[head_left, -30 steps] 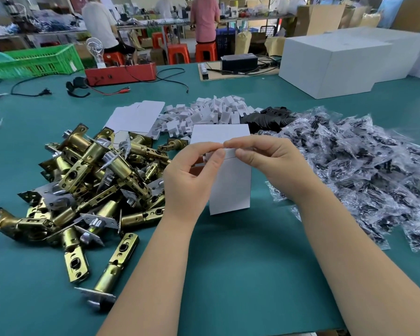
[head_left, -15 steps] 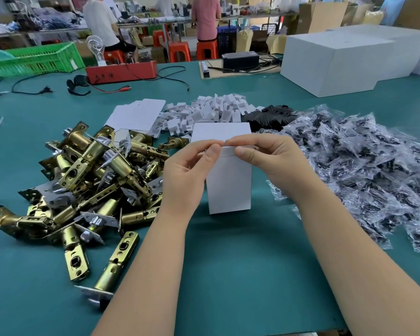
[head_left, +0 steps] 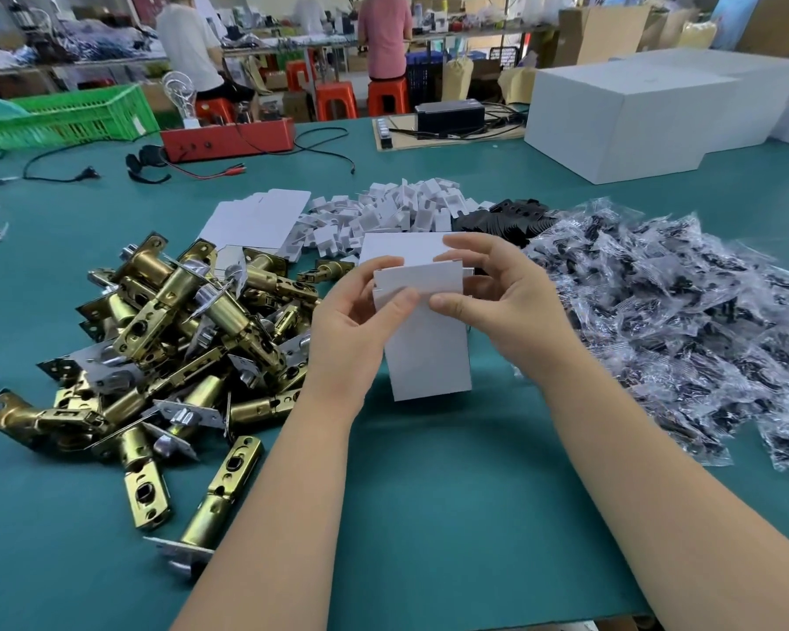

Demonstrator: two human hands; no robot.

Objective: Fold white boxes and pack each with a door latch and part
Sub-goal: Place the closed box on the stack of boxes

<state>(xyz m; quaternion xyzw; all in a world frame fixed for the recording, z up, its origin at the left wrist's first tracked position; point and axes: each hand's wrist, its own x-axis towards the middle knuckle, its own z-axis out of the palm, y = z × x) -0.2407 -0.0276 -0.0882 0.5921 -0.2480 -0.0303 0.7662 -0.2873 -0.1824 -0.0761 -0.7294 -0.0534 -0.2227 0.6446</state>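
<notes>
Far left of the green table point(head_left: 429, 516): heap of brass door latches point(head_left: 165, 348) w/ silver faceplates, a few loose ones lying nearer the camera. Behind the heap, a stack of flat white box blanks point(head_left: 260, 216), then a pile of small white folded inserts point(head_left: 406, 207) and black parts point(head_left: 515, 216).

Centre: left hand point(head_left: 356, 321) grips the white box point(head_left: 424, 339) at its top left corner, thumb pressed on the front flap, fingers curled behind. Box is held upright just above the table, between the latch heap and the bags, w/ another white blank point(head_left: 397, 248) lying just behind it. Right hand point(head_left: 506, 302) grips the top right corner, thumb on the front, fingers arched over the open mouth.

Change vs a sec ago: both hands were pinched close together along the top edge w/ the long flap standing up; now they've spread to the corners, the box has been lifted and tipped a bit toward the camera, and a flap is bent forward over the front face. Small side tabs show at both upper corners. Prob. means one end is being closed – folding step not done, nothing packed yet as far as I can tell.

Box look: plain matte white card, tall and narrow, clean creases, no print, bottom edge square.

Right: big spread of clear plastic bags point(head_left: 666, 321) w/ dark small parts, untouched.
</notes>
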